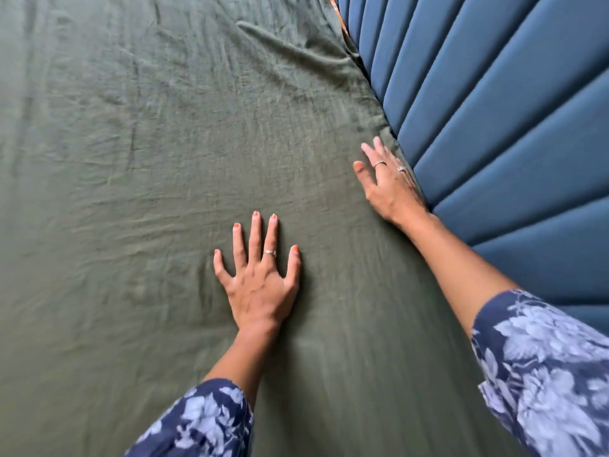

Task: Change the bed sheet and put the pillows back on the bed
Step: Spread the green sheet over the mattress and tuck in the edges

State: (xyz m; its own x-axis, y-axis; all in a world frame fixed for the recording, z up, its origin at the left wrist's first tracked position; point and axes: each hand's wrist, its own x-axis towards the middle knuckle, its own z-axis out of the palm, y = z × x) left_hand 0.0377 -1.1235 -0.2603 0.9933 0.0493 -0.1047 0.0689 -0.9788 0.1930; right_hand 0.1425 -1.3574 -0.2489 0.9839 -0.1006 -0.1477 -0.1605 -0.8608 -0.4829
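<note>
Bed sheet (pixel 164 159): an olive-green sheet covers nearly the whole view, spread over the mattress and creased throughout. Its long edge runs along the foot of the headboard (pixel 494 110), the padded blue panel of vertical channels that serves here as the landmark. A loose ridge of slack cloth (pixel 290 51) lies far up that edge, just beside the headboard, where the sheet appears not yet pushed down. No pillows are in view.

Sleeves (pixel 543 374): both my forearms come out of blue floral sleeves and reach toward the headboard.

Right hand (pixel 392 183): the hand nearer the headboard, touching it along its outer side. My fingers are straight and slightly spread, palm down on the sheet's edge; they hold nothing. Motion blur hides the fingertips, so I cannot tell whether they are already in the gap.

Left hand (pixel 260 278): flat on the sheet, well apart from the headboard, fingers fully splayed and pressing, gripping nothing.

Reading: I judge the step to be smoothing and tucking the sheet along the headboard. The seam's long axis runs away from me, ahead of my right hand, and the untucked ridge lies farther along it. My right hand is therefore the one placed to work forward along the seam while my left pins the cloth.
</note>
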